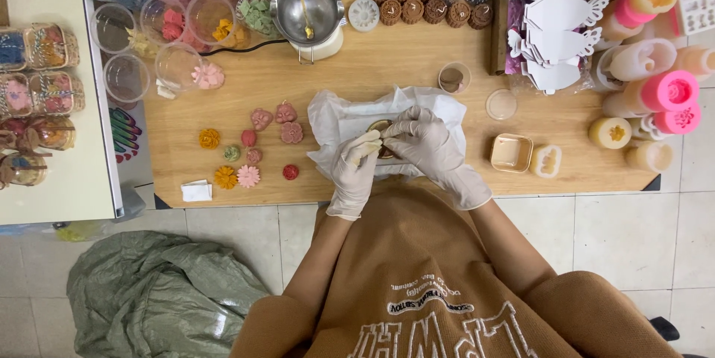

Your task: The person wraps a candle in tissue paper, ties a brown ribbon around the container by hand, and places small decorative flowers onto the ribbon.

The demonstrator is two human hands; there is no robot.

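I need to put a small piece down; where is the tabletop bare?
Bare wood lies between the metal pot and the white sheet, and around the tan dish. The back edge with plastic cups and the right end with moulds are crowded.

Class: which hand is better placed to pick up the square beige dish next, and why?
Right, probably. The right hand is nearer the square beige dish, on its side of the white sheet; the left hand holds a cream piece and lies farther away.
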